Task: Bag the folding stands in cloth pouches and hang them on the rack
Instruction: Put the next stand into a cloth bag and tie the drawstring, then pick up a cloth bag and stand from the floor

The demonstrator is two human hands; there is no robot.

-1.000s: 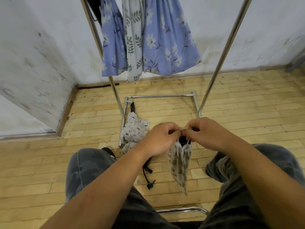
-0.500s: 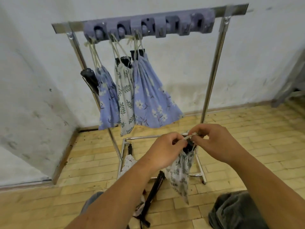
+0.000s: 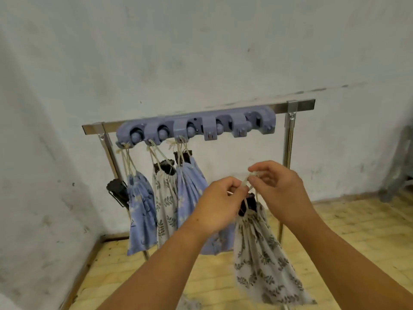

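Note:
A white leaf-print cloth pouch (image 3: 263,253) hangs in the air below my hands, with a black folding stand (image 3: 248,203) poking out of its gathered mouth. My left hand (image 3: 220,203) and my right hand (image 3: 276,186) both pinch its beige drawstring (image 3: 247,181). Behind them stands the metal rack (image 3: 299,106) with a lilac hook strip (image 3: 196,127). Three filled pouches hang from the strip's left hooks: a blue one (image 3: 140,211), a white leaf-print one (image 3: 165,204) and another blue one (image 3: 190,193).
A black stand (image 3: 117,191) pokes out beside the leftmost pouch. The rack's right upright (image 3: 288,142) rises just behind my right hand. White walls meet in a corner at left. A wooden floor (image 3: 346,224) lies below, with grey metal legs (image 3: 400,175) at far right.
The view has tilted up from the floor to the rack's top bar. Both hands have lifted the drawstring pouch from between my knees up toward the hook strip.

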